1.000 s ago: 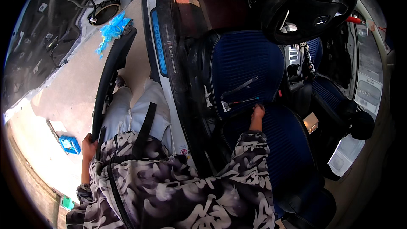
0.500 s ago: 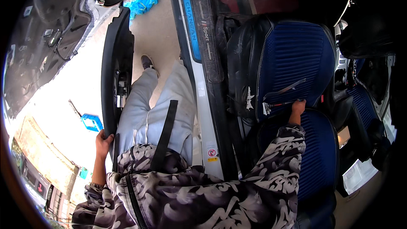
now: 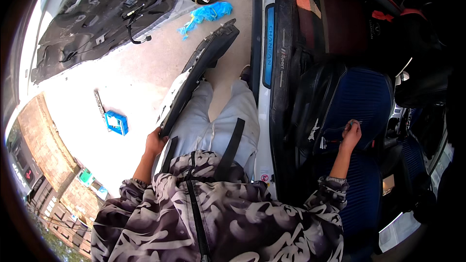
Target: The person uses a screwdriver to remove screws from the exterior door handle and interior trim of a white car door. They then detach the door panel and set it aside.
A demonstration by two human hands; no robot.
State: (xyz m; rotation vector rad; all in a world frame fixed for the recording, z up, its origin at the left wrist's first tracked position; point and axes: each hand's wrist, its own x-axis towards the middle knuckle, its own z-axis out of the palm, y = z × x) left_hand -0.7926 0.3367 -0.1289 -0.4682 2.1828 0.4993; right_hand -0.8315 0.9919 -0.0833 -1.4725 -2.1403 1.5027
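My left hand [image 3: 155, 143] grips the long black plastic door trim panel [image 3: 199, 75], propped upright beside my leg. Right hand [image 3: 350, 137] pinches a small tool on the blue fabric car seat [image 3: 361, 97], w/ arm braced.

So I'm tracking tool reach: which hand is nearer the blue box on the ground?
Left. The left hand grips the door panel just right of the blue box; the right hand rests on the car seat, far across.
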